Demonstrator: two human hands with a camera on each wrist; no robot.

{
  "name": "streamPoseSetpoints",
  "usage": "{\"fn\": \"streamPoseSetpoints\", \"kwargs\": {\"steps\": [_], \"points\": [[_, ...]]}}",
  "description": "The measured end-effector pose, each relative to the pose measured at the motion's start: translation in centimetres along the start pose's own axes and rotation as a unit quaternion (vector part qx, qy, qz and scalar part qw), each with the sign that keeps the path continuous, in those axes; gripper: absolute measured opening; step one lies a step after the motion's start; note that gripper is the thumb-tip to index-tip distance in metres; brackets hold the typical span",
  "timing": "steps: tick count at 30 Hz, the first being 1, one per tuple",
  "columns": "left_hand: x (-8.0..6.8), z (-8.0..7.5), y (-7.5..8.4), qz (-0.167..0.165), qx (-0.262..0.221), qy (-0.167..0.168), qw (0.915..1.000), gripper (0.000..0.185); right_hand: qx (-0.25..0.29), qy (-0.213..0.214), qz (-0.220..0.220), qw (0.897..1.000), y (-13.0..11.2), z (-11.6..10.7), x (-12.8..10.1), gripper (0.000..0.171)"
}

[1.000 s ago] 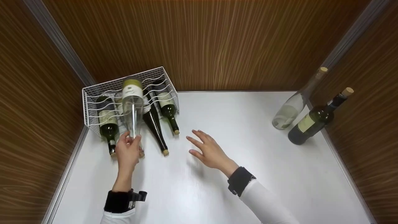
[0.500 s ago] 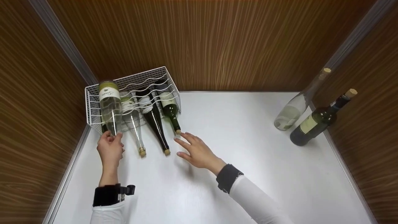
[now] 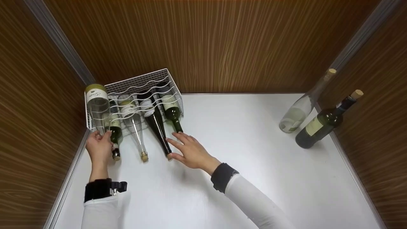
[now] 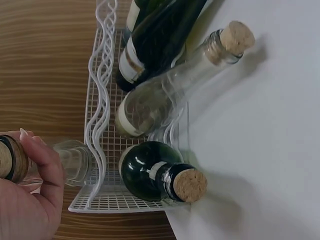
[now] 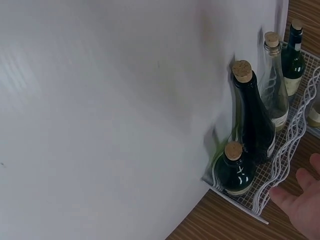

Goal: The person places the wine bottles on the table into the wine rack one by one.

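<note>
At the tabletop's far left corner, the left hand has its grip curled round the neck of a clear bottle over the wire rack. The right hand, fingers spread, hovers just beside the racked dark bottle.

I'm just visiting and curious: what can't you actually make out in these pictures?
- Labels on the rack bottles: too small to read in the head view.
- Left hand: the left wrist view crops it at the edge, so its full hold on the clear bottle stays unseen.
- Right hand: whether it touches the green bottle is unclear; the right wrist view shows only fingers.
</note>
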State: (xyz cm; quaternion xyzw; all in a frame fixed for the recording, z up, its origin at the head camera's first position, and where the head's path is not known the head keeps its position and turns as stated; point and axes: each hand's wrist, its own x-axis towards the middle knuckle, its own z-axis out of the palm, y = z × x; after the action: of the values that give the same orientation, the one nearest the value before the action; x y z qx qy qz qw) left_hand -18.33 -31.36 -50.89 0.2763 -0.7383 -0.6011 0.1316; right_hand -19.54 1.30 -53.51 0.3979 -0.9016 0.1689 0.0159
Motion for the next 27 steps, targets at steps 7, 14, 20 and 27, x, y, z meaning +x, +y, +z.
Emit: {"fn": "streamPoseSetpoints", "kwargs": {"steps": [7,14,20,27], "points": [[0.9,-0.4,-0.5,0.012,0.031,0.004,0.9995,0.059,0.007,-0.013,-0.002,1.000,-0.2,0.3,-0.2,0.060],[1.3,-0.5,-1.4,0.016,0.036,0.004,0.9992,0.060,0.005,-0.010,-0.002,1.000,-0.2,0.2,-0.3,0.060],[1.6,-0.6,-1.7,0.012,0.035,-0.001,0.9993,0.063,0.002,-0.013,0.001,1.000,0.0,0.4,-0.3,0.059],[1.4,-0.9,-1.2,0.019,0.163,-0.039,0.9857,0.066,-0.006,-0.016,-0.001,1.000,0.3,0.6,-0.4,0.058]]}}
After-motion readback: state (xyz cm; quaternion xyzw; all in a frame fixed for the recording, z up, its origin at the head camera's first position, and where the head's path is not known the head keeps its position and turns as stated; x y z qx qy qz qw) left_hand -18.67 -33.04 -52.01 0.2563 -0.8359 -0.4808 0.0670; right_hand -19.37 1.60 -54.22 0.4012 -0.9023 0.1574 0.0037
